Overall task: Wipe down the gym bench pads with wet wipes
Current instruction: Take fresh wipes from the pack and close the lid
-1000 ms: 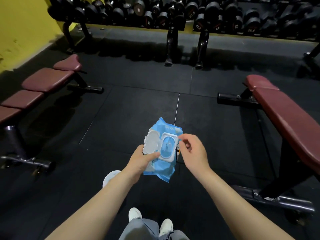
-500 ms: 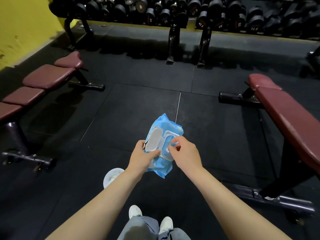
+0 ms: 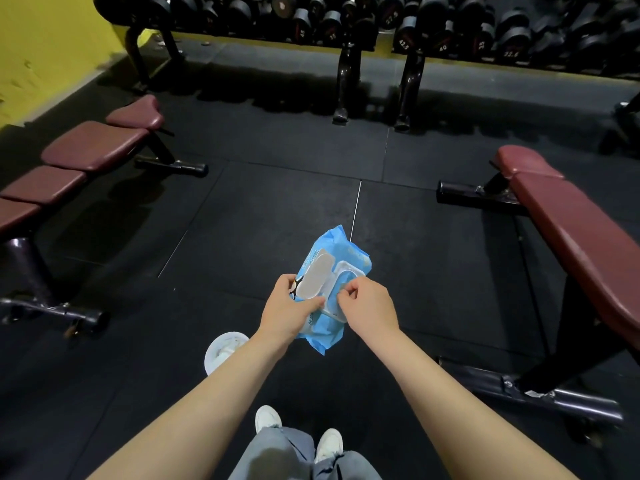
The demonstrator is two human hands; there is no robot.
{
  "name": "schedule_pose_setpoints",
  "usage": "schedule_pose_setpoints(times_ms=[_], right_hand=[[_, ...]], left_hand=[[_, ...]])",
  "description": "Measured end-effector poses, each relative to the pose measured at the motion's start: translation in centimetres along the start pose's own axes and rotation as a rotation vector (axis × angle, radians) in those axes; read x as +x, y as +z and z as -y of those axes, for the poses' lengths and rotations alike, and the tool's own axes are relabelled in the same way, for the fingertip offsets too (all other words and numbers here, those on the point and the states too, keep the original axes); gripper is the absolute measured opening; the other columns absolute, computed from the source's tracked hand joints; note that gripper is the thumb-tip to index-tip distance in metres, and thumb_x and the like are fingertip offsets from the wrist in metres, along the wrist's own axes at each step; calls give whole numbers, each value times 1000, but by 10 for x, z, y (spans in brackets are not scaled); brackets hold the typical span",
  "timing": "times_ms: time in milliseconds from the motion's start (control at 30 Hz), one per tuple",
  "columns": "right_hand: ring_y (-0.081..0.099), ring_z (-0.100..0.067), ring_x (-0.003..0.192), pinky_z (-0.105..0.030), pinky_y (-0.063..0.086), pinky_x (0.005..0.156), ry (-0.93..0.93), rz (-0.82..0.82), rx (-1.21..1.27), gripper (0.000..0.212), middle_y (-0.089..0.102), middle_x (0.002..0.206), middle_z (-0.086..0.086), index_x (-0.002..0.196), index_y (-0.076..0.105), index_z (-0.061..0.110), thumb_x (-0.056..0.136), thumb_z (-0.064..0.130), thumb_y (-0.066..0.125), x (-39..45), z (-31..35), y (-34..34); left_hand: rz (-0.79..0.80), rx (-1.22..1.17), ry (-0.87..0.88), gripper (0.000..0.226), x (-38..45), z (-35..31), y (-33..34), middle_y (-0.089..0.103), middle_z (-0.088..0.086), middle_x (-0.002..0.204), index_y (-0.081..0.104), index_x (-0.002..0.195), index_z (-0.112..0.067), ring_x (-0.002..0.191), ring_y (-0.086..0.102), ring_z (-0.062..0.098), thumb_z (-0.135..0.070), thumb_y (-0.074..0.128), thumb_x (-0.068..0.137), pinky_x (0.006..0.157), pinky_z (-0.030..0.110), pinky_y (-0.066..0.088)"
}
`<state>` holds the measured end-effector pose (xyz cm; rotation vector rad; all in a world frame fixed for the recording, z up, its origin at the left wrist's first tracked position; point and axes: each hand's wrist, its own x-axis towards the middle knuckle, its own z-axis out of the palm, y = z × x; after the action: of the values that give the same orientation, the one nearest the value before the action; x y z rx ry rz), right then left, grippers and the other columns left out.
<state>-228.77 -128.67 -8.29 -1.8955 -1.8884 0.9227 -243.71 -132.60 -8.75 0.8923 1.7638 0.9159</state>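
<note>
Wipes pack (image 3: 330, 261) in L hand (image 3: 289, 311) grip, R hand (image 3: 369, 306) pinching at opening

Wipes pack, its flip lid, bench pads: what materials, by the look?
Wipes pack: thin glossy blue plastic film, crinkled at the ends. Flip lid: rigid matte pale plastic, probably moulded; it stands open and keeps its shape. Bench pads: maroon vinyl or leatherette likely over foam; soft sheen, rounded edges.
</note>
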Motion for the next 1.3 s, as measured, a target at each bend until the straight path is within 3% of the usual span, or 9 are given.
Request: schedule_pose_setpoints(times_ms=[100, 333, 533, 633, 800, 867, 1033, 1167, 1300], right_hand=[[62, -13, 71, -24, 55, 66, 20, 54, 63, 21, 61, 79, 1, 78, 55, 14, 96, 27, 54, 0, -4, 0], [64, -12, 75, -23, 57, 68, 54, 121, 156, 20, 63, 84, 0, 81, 54, 17, 97, 27, 54, -6, -12, -5], [57, -13, 62, -27, 44, 53, -18, 65, -258, 31, 60, 75, -2, 72, 50, 16, 97, 33, 45, -5, -5, -7], [50, -14, 57, -26, 36, 50, 7, 83, -285, 34, 57, 71, -2, 63, 43, 18, 95, 30, 45, -2, -6, -8], [47, -9, 55, -21, 36, 49, 0, 64, -95, 31, 55, 67, 0, 66, 44, 17, 95, 26, 50, -3, -9, -8], [50, -8, 58, -20, 41, 52, 19, 58, 31, 30, 57, 69, 1, 67, 46, 17, 94, 26, 52, -4, -10, -8], [40, -9, 59, -20, 34, 54, 94, 19, 288, 28, 47, 63, 4, 64, 45, 14, 90, 17, 54, -8, -14, -7], [44, -10, 62, -22, 38, 57, 167, 10, 563, 21, 52, 66, 3, 68, 55, 12, 89, 11, 54, -7, -14, -10], [46, -8, 62, -20, 39, 57, 94, 34, 513, 22, 53, 67, 5, 68, 54, 13, 90, 11, 54, -8, -10, -13]], left_hand=[[10, 3, -2, 46, 0, 1, -1, 58, -10, 105, 48, 110, -27, 93, 63, 12, -28, 80, 78, 72, 29, 59], [38, 30, -17, 46, 0, 0, 2, 58, -9, 105, 50, 111, -25, 92, 63, 12, -29, 81, 77, 65, 22, 54], [18, 135, 39, 39, 0, 1, 10, 59, -15, 99, 52, 104, -25, 88, 60, 8, -28, 80, 76, 62, 20, 44], [19, 148, 40, 38, 2, 4, 11, 60, -14, 99, 52, 102, -26, 87, 60, 8, -28, 79, 76, 62, 21, 44], [23, 73, -12, 41, 3, 9, 10, 60, -11, 99, 52, 105, -25, 87, 63, 8, -27, 80, 76, 66, 25, 54], [30, 46, -27, 41, 2, 10, 10, 60, -10, 99, 51, 107, -24, 86, 63, 9, -27, 79, 77, 64, 24, 53], [115, -19, -68, 40, 5, 16, 8, 63, -8, 105, 52, 114, -23, 89, 66, 9, -32, 76, 83, 59, 15, 47], [211, -75, -96, 51, 9, 23, 5, 70, -6, 113, 55, 121, -27, 97, 71, 12, -49, 76, 80, 80, 29, 57], [345, -83, -88, 56, 8, 23, 4, 72, -1, 114, 58, 125, -25, 101, 72, 19, -50, 74, 78, 93, 45, 56]])
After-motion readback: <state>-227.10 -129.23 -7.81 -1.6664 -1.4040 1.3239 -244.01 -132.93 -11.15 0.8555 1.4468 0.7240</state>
